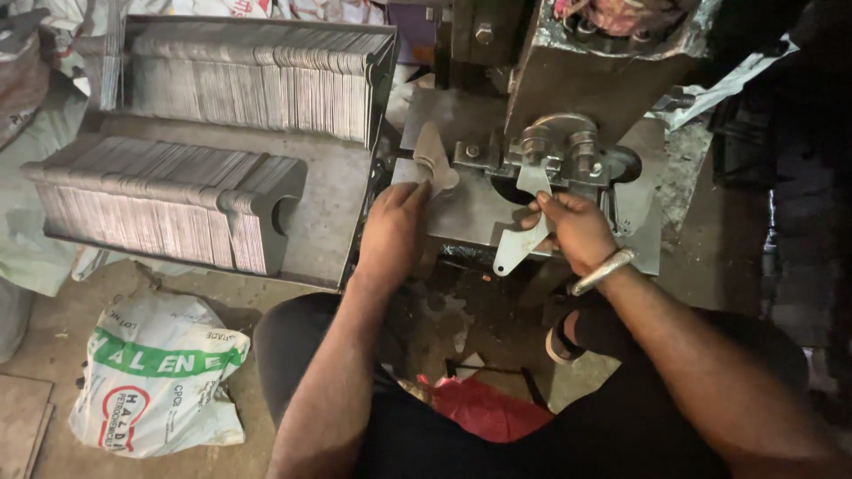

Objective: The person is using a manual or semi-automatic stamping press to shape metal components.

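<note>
A: Centre of the frame: which hand holds what?

B: The right hand [575, 229] pinches a flat metal blank [522, 239], its upper end under the press die [559, 151], its rounded lower end hanging free. The left hand [393, 232] lies with fingers curled on the press table [461, 208], fingertips touching a second blank [432, 160] at upper centre.

A: How would such a blank handle?

B: Judged thin, stiff and light; the cut edges are probably sharp and the faces possibly oily, so a pinch on the flat faces near the middle seems safest.

A: And at upper left?

B: Two rows of stacked blanks [169, 213] stand on edge in a steel tray [333, 195]; a printed sack [155, 381] lies at lower left.
</note>
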